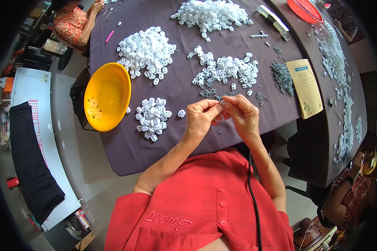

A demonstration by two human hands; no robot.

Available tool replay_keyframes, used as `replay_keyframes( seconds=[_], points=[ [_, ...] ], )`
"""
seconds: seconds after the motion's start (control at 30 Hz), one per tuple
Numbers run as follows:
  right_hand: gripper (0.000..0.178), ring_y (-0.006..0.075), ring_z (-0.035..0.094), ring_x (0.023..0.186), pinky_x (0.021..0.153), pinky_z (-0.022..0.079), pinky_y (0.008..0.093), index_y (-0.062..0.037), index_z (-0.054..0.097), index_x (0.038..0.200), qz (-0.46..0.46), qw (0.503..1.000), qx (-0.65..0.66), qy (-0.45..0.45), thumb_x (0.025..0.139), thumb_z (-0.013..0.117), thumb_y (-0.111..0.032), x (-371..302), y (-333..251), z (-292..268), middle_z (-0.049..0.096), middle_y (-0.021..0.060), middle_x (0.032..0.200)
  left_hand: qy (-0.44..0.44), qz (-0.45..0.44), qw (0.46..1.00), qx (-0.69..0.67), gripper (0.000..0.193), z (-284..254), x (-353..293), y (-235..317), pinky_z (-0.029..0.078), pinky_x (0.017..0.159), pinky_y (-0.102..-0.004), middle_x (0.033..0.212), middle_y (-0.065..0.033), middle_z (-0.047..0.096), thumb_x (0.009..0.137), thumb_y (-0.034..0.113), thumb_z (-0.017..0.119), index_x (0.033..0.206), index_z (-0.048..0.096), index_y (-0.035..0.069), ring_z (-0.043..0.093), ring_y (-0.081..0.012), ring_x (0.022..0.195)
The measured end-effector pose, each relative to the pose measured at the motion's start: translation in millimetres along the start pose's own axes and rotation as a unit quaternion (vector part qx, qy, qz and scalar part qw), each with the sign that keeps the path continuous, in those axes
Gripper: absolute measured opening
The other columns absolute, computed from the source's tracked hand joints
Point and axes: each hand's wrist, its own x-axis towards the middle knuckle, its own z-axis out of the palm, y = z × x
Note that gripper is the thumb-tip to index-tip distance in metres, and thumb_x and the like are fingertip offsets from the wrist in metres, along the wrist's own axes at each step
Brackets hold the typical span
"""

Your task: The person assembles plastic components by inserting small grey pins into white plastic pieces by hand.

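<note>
My left hand (198,119) and my right hand (244,113) meet over the near part of the table, fingers pinched together. Something small is between the fingertips, too hidden to name. Patches of red show under the fingers. Just beyond lies a loose spread of white oval plastic pieces with two holes (228,69), with small grey screw-like pieces (207,92) scattered along its near side. Left of my left hand are a single white piece (181,113) and a small heap of white pieces (151,119). A bigger heap of white pieces (146,52) stands behind it.
A yellow bowl (109,98) sits at the table's left edge. To the right are a grey screw-like heap (282,78) and a tan paper packet (305,88). Farther back are another white heap (211,16), a pink-handled tool (109,37) and a red basket (305,10). Other people sit around.
</note>
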Motion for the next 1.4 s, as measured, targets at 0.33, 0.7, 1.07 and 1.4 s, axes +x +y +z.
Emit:
replay_keyframes(
  seconds=[0.33, 0.7, 1.07, 1.4],
  points=[
    [0.040, 0.0138, 0.061, 0.076, 0.064, 0.050, 0.0244, -0.0031, 0.062, 0.107, -0.134, 0.976, -0.171, -0.005, 0.070, 0.064, 0.011, 1, 0, -1, 0.059, 0.0074, 0.096, -0.016, -0.103, 0.979, -0.174, 0.016, -2, 2, -9, 0.054, 0.066, -0.0315, 0.086, -0.0066, 0.067, 0.088, 0.015, 0.059, 0.093, 0.066, 0.002, 0.065, -0.0151, 0.078],
    [0.036, 0.0156, 0.059, 0.069, 0.059, 0.049, 0.0251, -0.0026, 0.061, 0.104, -0.188, 0.959, -0.212, -0.026, 0.070, 0.066, 0.007, 3, 3, 1, 0.058, 0.0084, 0.096, -0.004, -0.040, 0.992, -0.117, 0.016, 1, 2, -14, 0.054, 0.066, -0.0268, 0.083, -0.0049, 0.066, 0.088, 0.014, 0.059, 0.092, 0.067, 0.001, 0.063, -0.0107, 0.074],
    [0.030, 0.0164, 0.061, 0.070, 0.059, 0.051, 0.0267, -0.0023, 0.061, 0.095, -0.175, 0.955, -0.237, -0.020, 0.066, 0.071, 0.002, 3, 10, 1, 0.058, 0.0080, 0.093, -0.040, -0.079, 0.988, -0.125, 0.019, -6, 0, -11, 0.054, 0.063, -0.0256, 0.082, -0.0061, 0.067, 0.091, 0.016, 0.056, 0.092, 0.065, -0.001, 0.064, -0.0113, 0.072],
    [0.027, 0.0186, 0.063, 0.070, 0.060, 0.052, 0.0271, -0.0006, 0.061, 0.094, -0.175, 0.955, -0.234, -0.043, 0.068, 0.070, 0.001, 2, 8, 0, 0.061, 0.0091, 0.094, -0.029, -0.011, 0.999, -0.037, 0.021, -6, 1, -16, 0.054, 0.061, -0.0239, 0.079, -0.0054, 0.066, 0.092, 0.016, 0.054, 0.091, 0.064, -0.002, 0.063, -0.0104, 0.068]
  ],
)
